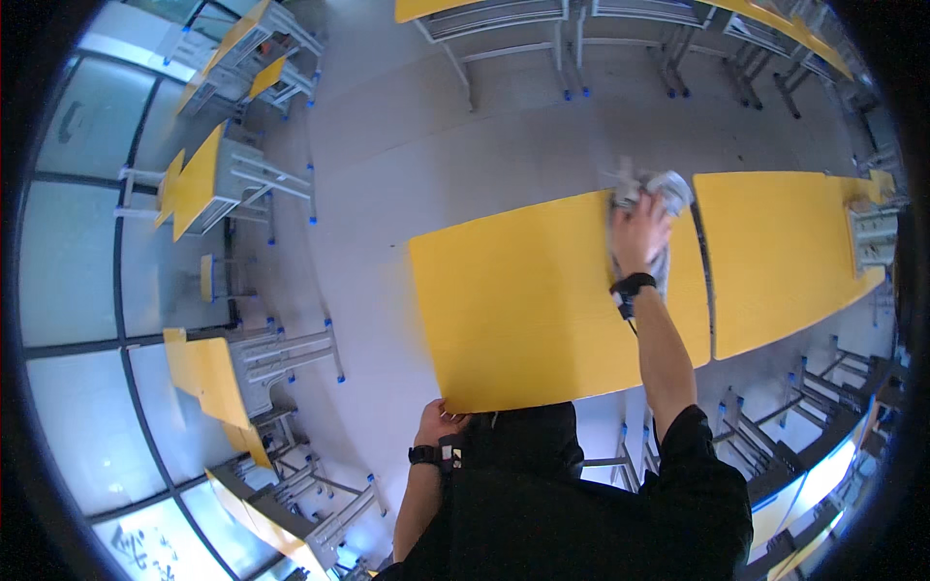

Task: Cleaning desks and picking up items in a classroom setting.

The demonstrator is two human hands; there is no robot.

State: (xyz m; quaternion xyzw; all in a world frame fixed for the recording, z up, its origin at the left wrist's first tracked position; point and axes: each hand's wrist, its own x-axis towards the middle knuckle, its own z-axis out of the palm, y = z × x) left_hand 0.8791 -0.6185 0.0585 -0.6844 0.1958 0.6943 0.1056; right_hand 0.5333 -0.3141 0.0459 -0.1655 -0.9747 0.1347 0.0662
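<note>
Before me stands a desk with a yellow top. My right hand lies over a grey-and-white cloth, pressing it against the desktop close to its far right edge. Part of the cloth trails back under my wrist, and its far end is blurred, at the desk's far edge. My left hand grips the near left corner of the same desk, its fingertips partly hidden by the top. Both wrists wear black bands.
A second yellow desk adjoins on the right, across a narrow gap. More desks stand along the glass partition at left and across the back. Stools with dark seats are at lower right. Grey floor lies between the rows.
</note>
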